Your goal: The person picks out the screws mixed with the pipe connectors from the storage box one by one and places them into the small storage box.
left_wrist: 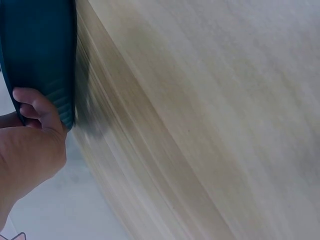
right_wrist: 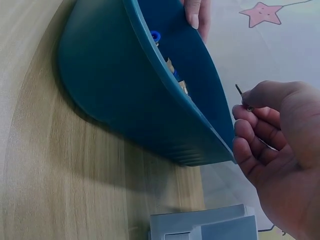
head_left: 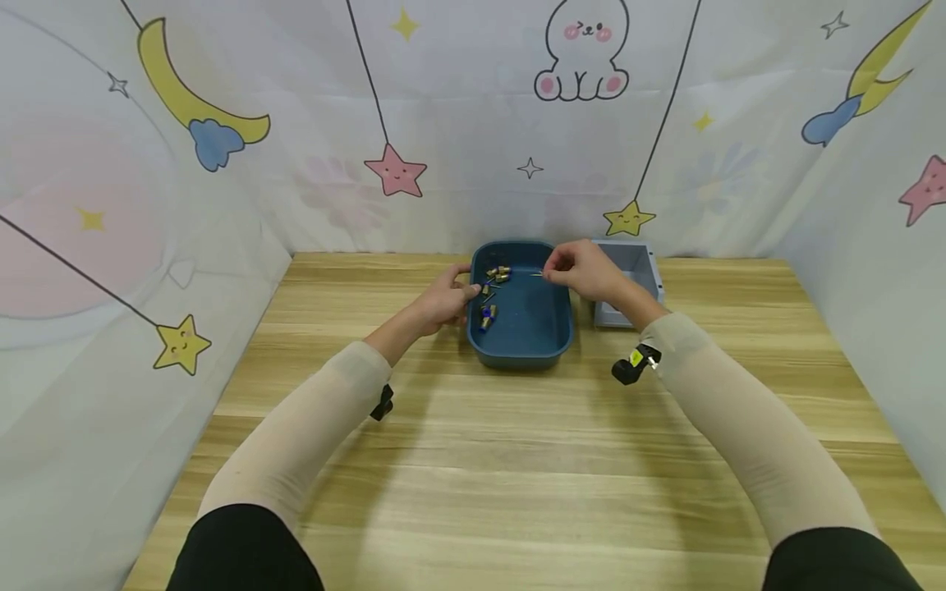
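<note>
A dark blue plastic bin stands on the table with several brass fittings with blue ends and some thin screws lying along its left side. My left hand grips the bin's left wall, thumb over the rim and fingers outside. Above the bin's right rim, my right hand pinches a small thin screw between thumb and forefinger. In the right wrist view its shaft points up and away from the fingertips, and the other fingers are curled.
A grey box stands just right of the bin, partly hidden under the right hand and forearm. The wooden table meets a patterned cloth backdrop right behind the bin, with cloth walls at both sides.
</note>
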Available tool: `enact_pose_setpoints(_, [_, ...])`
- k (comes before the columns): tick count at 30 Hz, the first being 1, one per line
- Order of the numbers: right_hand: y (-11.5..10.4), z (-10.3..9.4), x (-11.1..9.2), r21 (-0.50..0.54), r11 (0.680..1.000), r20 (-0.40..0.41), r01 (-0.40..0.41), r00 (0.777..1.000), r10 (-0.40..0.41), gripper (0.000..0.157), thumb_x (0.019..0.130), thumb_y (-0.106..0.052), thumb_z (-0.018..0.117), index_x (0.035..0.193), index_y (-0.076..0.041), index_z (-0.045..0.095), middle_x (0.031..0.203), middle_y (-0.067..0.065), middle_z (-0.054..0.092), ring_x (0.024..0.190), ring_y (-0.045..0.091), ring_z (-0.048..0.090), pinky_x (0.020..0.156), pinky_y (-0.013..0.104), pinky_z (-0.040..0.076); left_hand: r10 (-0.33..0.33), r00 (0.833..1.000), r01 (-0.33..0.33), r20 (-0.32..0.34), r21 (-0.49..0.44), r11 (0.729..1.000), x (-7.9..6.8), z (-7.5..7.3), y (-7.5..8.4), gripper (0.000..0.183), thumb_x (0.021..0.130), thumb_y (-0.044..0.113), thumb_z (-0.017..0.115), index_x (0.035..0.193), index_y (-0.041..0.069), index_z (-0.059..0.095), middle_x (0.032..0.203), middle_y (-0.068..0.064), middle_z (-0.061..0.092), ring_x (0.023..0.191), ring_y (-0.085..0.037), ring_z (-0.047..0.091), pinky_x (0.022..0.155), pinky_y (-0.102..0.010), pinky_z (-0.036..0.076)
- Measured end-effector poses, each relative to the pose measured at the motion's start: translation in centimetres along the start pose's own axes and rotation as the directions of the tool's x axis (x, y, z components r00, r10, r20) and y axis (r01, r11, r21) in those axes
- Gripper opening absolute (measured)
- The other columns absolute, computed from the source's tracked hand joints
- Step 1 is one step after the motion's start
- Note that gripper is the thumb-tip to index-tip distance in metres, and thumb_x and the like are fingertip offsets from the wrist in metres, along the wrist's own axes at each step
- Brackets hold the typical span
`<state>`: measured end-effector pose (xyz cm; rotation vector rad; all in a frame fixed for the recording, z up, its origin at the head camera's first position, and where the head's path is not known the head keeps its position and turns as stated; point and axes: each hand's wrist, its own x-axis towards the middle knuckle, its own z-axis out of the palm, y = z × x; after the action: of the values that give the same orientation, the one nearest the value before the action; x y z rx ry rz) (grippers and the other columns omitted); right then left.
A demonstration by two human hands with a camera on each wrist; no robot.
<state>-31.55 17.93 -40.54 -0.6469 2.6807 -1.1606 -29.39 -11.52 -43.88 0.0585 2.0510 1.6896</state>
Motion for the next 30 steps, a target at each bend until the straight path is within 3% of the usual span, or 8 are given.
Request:
enact_pose_setpoints(7, [-0.1,-0.6,-0.5,0.019,1.0,0.003,-0.025,1.0,0.025,0.014,0.104,-0.013,0.068,0.106,0.0,0.073,0.103,0.011,0.07,0.095,0.026,0.061,0.086,0.04,0.049,0.007,1.0,-0.007,0.002,0.006,1.0,0.0,0.1,-0.1,0.056,0.116,0.019,0.047,0.166,0.018,0.024,0.129,-0.024,0.055,0.069,-0.018,0.049,0.066,-0.036,0.048])
enact_pose_setpoints(16, [0.4,-1.3,-0.9,0.027,1.0,-0.006,-0.013,1.0,0.013,0.011,0.105,-0.01,0.067,0.104,0.0,0.072,0.102,0.011,0.07,0.092,0.025,0.058,0.081,0.036,0.048,0.01,1.0,-0.01,-0.002,0.01,1.0,0.0,0.1,-0.1,0.056,0.115,0.02,0.048,0.166,0.018,0.025,0.123,-0.025,0.056,0.073,-0.018,0.054,0.067,-0.038,0.05])
enact_pose_setpoints(30, [1.0,-1.8,-1.4,0.026,1.0,-0.035,-0.012,0.999,0.013,0.011,0.104,-0.011,0.068,0.104,-0.002,0.073,0.101,0.011,0.069,0.09,0.025,0.058,0.079,0.037,0.047,-0.007,1.0,0.007,-0.006,0.007,1.0,0.1,0.1,-0.2,0.056,0.115,0.021,0.048,0.166,0.017,0.025,0.134,-0.025,0.057,0.079,-0.02,0.059,0.068,-0.038,0.051])
